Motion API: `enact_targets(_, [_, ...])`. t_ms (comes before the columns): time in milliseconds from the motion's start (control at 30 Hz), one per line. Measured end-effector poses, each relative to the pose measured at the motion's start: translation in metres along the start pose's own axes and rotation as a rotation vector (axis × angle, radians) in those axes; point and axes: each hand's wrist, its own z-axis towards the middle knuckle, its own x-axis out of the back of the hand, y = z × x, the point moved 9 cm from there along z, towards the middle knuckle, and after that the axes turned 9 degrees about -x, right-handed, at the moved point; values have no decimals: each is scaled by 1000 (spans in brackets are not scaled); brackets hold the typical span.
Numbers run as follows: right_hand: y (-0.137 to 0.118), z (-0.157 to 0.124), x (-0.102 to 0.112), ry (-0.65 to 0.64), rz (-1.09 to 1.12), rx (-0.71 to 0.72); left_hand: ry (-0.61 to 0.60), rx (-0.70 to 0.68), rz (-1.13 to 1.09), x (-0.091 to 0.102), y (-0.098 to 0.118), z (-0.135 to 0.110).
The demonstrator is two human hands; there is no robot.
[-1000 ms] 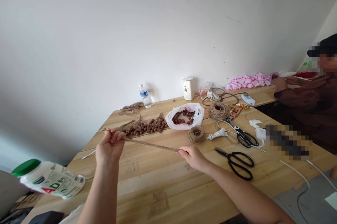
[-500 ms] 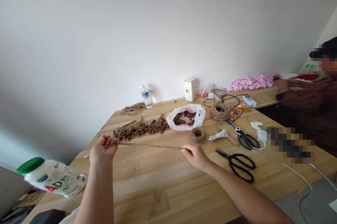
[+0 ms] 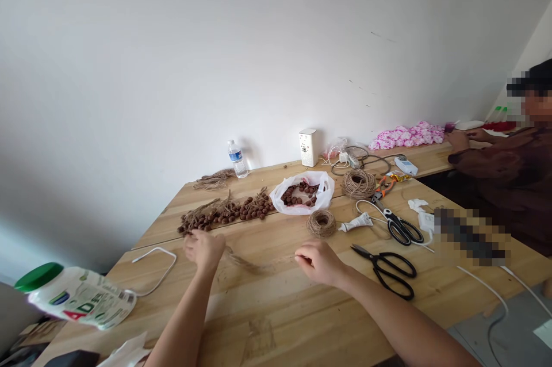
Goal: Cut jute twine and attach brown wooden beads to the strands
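Observation:
My left hand (image 3: 202, 249) is at the near left end of a heap of brown beads on twine tails (image 3: 224, 211), its fingers bent and partly blurred. A loose length of twine (image 3: 244, 262) trails from it to the right, smeared by motion. My right hand (image 3: 318, 260) is closed with thumb against fingers, just in front of the small twine coil (image 3: 321, 223); whether it pinches anything is hidden. Right of it lies a pair of black-handled scissors (image 3: 388, 269). Behind the hands, a white plastic bag (image 3: 325, 197) holds loose brown beads.
A large twine coil (image 3: 359, 184), pliers (image 3: 383, 187), a second pair of scissors (image 3: 401, 226), a white tube (image 3: 357, 222) and cables stand right. A green-lidded jar (image 3: 81, 298) tilts at left. A water bottle (image 3: 238, 160) is near the wall. Another person (image 3: 504, 160) sits far right.
My left hand has moved right and down toward the beads. The twine stretched taut between my hands has gone slack and blurred. My right hand has barely moved.

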Motion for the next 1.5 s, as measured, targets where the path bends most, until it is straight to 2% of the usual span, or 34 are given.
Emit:
enact_targets(33, [-1,0,0,-9,-19,14,27,-41,25,0,13,-7])
enact_targets(67, [-3,-1,0,-16,-35,29,-2,-153,22,-7,32,-16])
enact_targets(100, [-5,-2,0,-20,-48,43,-140,-267,-52,-24,52,-29])
enact_targets(133, [-6,-2,0,-23,-56,55,-339,-346,-164,-45,70,-48])
enact_targets(200, [-7,-3,1,-28,-53,66,-584,-374,-232,-74,89,-87])
enact_targets(233, [-6,-2,2,-30,-44,62,-725,-360,-267,-89,94,-107])
enact_targets(267, [-5,-2,4,-32,-31,54,-953,-279,-336,-106,94,-133])
enact_targets(300, [-3,-1,6,-34,-16,45,-1095,-181,-370,-117,91,-152])
enact_targets(367, [0,1,10,-35,18,31,-1157,-21,-377,-123,83,-167])
enact_targets(467, [3,3,19,-34,69,25,-1105,96,-374,-121,75,-165])
enact_targets(733, [19,5,39,-48,226,-59,-1108,237,-501,-119,72,-166])
enact_targets(833, [27,8,47,5,275,-89,-1076,259,-605,-119,78,-166])
enact_targets(900, [28,8,61,150,268,-84,-1037,250,-673,-118,83,-164])
enact_targets(1000, [26,-6,93,522,192,-91,-980,240,-742,-117,87,-162])
enact_targets(1033, [23,-13,99,613,169,-92,-965,235,-757,-117,87,-162])
enact_targets(1067, [19,-17,100,652,159,-90,-950,229,-765,-117,86,-162])
enact_targets(1100, [16,-19,96,631,163,-90,-935,223,-767,-117,86,-163])
enact_targets(1133, [13,-17,87,558,181,-100,-920,217,-763,-117,85,-164])
enact_targets(1200, [14,-10,58,321,256,-176,-905,207,-737,-117,85,-167])
enact_targets(1267, [24,-7,27,106,393,-335,-918,190,-704,-116,88,-170])
enact_targets(1333, [34,-8,3,-37,594,-496,-945,190,-683,-117,89,-174])
enact_targets(1400, [40,-8,-6,-69,789,-582,-946,218,-702,-116,88,-174])
enact_targets(1500, [48,-7,2,13,962,-620,-921,256,-756,-116,86,-171])
